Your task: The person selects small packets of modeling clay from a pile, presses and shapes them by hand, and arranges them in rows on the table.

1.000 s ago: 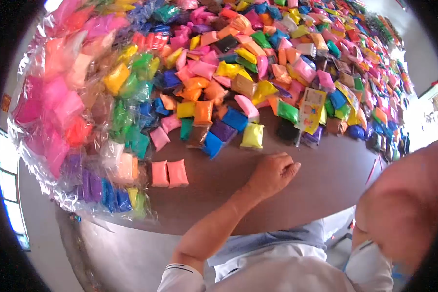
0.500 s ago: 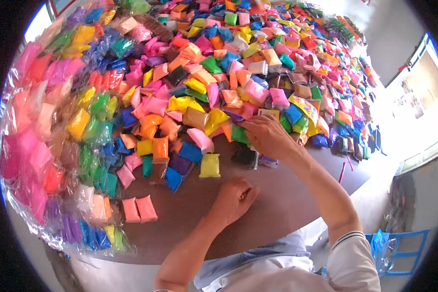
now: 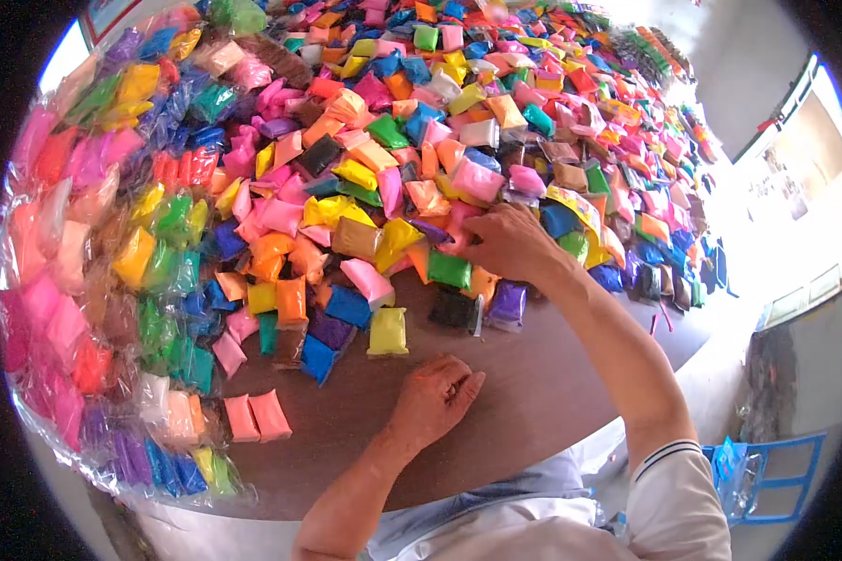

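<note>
Small, brightly coloured packets (image 3: 354, 237) spread in a heap from the centre to the top of the frame, lying on a brown table (image 3: 524, 411). Just right of centre, the right hand (image 3: 510, 245) reaches over the heap's near edge, its bent fingers against a dark pink packet (image 3: 457, 227); whether they are clamped on it or merely touching, I cannot tell. Just below those fingers lies a green packet (image 3: 450, 269), with a black packet (image 3: 452, 309) and a purple packet (image 3: 507, 304) below it. The left hand (image 3: 433, 402), at lower centre, rests on the table in a loose fist, fingers together, just below a yellow-green packet (image 3: 387, 332). Two salmon packets (image 3: 271, 416) lie side by side at lower left, near clear bags (image 3: 65, 327) of sorted colours along the left edge.
</note>
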Demonstrator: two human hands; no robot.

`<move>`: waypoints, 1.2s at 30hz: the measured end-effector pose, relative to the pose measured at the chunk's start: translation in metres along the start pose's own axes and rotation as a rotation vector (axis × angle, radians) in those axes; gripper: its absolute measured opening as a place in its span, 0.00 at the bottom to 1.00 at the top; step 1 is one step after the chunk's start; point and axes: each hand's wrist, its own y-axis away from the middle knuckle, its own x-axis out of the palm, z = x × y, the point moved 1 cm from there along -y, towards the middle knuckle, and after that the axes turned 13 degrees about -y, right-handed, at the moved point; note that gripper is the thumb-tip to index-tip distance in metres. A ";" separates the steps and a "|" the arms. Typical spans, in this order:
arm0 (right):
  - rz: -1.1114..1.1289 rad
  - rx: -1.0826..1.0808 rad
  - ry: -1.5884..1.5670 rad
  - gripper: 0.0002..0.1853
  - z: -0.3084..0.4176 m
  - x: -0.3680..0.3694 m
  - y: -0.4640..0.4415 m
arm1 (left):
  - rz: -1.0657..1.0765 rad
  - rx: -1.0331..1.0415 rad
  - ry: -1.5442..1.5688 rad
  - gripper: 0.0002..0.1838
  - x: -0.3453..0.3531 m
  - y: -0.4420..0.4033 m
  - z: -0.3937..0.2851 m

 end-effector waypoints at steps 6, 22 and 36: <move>-0.008 0.085 -0.023 0.17 0.011 0.009 -0.015 | 0.013 -0.012 0.007 0.10 -0.001 -0.001 -0.003; 0.074 0.270 -2.005 0.22 0.014 -0.019 0.035 | 0.076 -0.052 -0.005 0.10 -0.005 0.003 -0.004; -0.209 0.355 -1.611 0.12 0.050 0.032 0.094 | -0.041 -0.053 0.039 0.15 0.001 0.003 0.007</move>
